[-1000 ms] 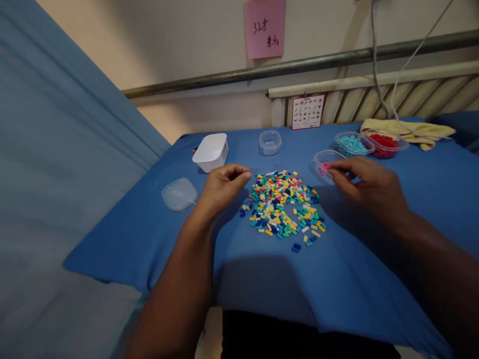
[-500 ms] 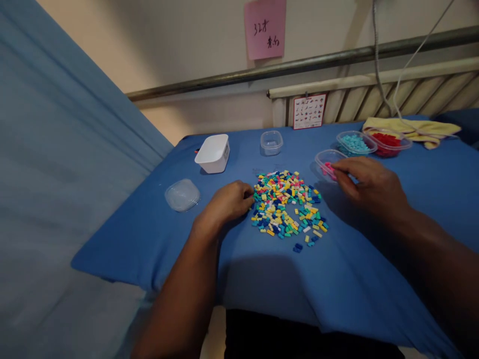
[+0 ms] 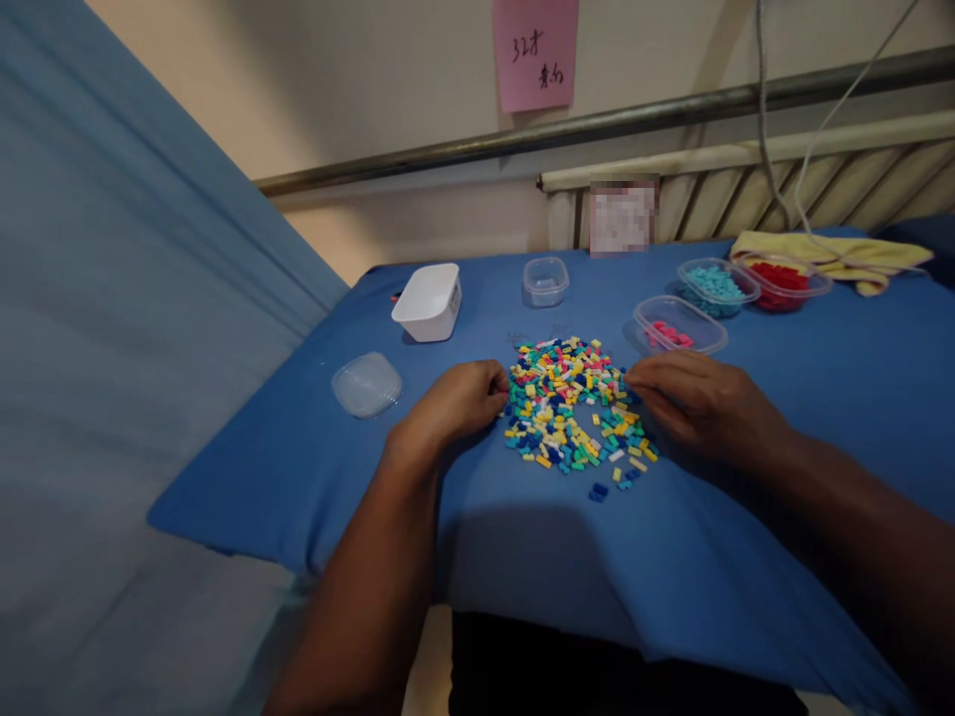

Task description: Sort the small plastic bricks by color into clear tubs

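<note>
A heap of small bricks in several colours [image 3: 571,413] lies in the middle of a blue-covered table [image 3: 522,557]. My left hand [image 3: 455,403] rests at the heap's left edge with its fingers curled onto the bricks; whether it pinches one is hidden. My right hand [image 3: 697,403] rests at the heap's right edge, fingertips touching the bricks. Just beyond my right hand stands a clear tub with a few pink bricks [image 3: 678,326].
At the back stand a white tub [image 3: 428,300], a small empty clear tub [image 3: 545,280], a tub of light-blue bricks [image 3: 717,284] and a tub of red bricks [image 3: 783,276]. A clear lid [image 3: 366,384] lies at the left. A yellow cloth [image 3: 828,254] lies back right.
My right hand has come back from the pink-brick tub to the right edge of the heap. My left hand dropped from above the heap onto its left edge.
</note>
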Tool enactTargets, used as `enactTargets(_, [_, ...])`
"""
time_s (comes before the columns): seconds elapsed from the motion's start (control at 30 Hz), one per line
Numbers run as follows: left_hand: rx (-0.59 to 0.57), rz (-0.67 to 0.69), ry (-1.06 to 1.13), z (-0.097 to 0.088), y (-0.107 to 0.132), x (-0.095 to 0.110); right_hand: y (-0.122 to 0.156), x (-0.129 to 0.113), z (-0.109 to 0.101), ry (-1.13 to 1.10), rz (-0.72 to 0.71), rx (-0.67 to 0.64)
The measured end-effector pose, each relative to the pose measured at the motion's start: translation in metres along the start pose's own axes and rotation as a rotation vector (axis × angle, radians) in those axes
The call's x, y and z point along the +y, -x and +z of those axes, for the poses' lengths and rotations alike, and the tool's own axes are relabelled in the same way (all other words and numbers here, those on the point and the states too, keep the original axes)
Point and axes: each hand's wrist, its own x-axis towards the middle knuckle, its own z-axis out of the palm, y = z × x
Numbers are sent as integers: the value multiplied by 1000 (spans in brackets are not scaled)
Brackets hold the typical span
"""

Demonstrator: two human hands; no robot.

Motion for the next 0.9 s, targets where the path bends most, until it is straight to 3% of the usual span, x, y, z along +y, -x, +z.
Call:
enactTargets(0.2, [33,41,48,-2,2,3,1,-4,2,-60,24,-30])
enactTargets(0.33, [68,140,515,5,3,19,-2,-20,9,-98,4,-5])
enactTargets(0.43, [14,233,785,19,2,35,-7,-36,16,-167,-6,-4])
enactTargets(0.6, [-113,289,960,41,-3,49,-13,-47,26,-273,4,-21])
enactTargets(0.9, [-250,263,1078,40,-3,49,-17,-49,23,-362,-17,-47])
